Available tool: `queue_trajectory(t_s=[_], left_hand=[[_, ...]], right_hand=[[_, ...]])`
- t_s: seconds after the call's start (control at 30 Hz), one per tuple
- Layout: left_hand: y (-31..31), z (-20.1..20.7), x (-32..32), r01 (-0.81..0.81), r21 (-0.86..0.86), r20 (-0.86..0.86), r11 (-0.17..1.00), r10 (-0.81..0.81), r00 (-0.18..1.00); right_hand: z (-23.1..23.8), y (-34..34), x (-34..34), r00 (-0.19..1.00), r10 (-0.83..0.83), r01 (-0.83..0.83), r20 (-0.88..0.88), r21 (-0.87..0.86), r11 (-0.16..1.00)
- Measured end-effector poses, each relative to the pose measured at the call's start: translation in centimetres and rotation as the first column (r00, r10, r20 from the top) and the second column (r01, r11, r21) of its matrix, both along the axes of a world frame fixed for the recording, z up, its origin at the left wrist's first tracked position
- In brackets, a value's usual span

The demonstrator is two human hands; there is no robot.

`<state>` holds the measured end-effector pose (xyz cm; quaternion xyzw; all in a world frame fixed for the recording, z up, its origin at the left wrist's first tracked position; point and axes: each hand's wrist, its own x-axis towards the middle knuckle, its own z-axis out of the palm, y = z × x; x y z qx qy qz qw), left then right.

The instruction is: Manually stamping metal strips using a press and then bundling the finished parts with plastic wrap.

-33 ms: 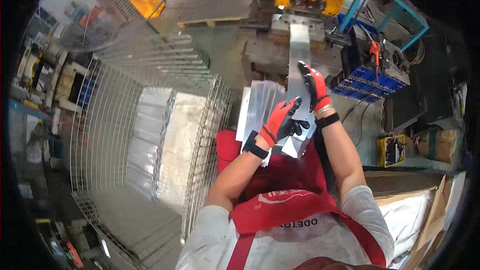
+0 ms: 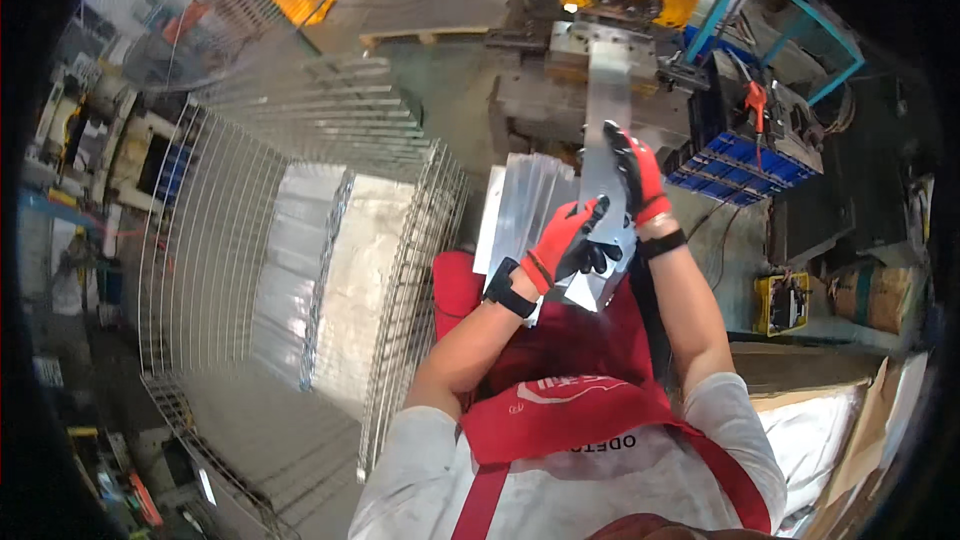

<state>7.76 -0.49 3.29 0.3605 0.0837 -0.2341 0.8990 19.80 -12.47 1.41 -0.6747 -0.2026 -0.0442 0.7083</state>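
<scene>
A long, shiny metal strip [image 2: 606, 90] runs away from my lap, its far end lying on the metal block of a machine [image 2: 570, 45]. My right hand [image 2: 638, 175], in a red and black glove, is closed round the strip's right edge. Lower down, my left hand [image 2: 572, 245], gloved alike, grips the strip from its left side, fingers curled near the bent near end [image 2: 592, 290]. A stack of similar metal pieces [image 2: 532, 195] lies just left of the strip, beyond my left hand. The undersides of both grips are hidden.
A large wire cage [image 2: 410, 250] with pale, wrapped sheets stands at my left. Blue crates [image 2: 730, 165] bearing a red air gun [image 2: 755, 105] are at the right. A yellow basket [image 2: 780, 302] sits farther right, and a big fan guard [image 2: 240, 10] at the far left.
The whole view has shifted slightly. Both hands and the strip keep nearly the same place against the machine.
</scene>
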Motion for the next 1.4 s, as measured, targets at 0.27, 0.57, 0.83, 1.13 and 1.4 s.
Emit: queue_trajectory(t_s=[0.27, 0.57, 0.83, 1.13, 1.4], left_hand=[[0.8, -2.1, -8.2, -0.191, 0.607, 0.362, 0.771, -0.054, 0.931], [1.9, -4.2, -9.8, -0.205, 0.847, 0.282, 0.490, -0.086, 0.956], [5.8, -7.6, -10.3, -0.287, 0.917, 0.290, 0.276, 0.032, 0.956], [7.3, -9.8, -9.3, -0.263, 0.889, 0.192, -0.375, -0.215, 0.958], [4.0, -4.9, -8.4, -0.303, 0.864, 0.172, -0.402, -0.330, 0.928]], right_hand=[[-1.5, -4.5, -7.3, 0.929, 0.184, -0.032, -0.321, 0.427, 0.904], [-4.6, -4.8, -11.2, 0.934, 0.221, -0.019, 0.280, -0.580, 0.814], [-4.9, -5.7, -13.3, 0.779, 0.255, -0.073, -0.572, 0.321, 0.944], [-5.1, -7.0, -13.7, 0.793, 0.158, -0.035, -0.588, 0.216, 0.976], [-3.1, -7.9, -14.2, 0.860, -0.002, 0.082, -0.511, 0.134, 0.988]])
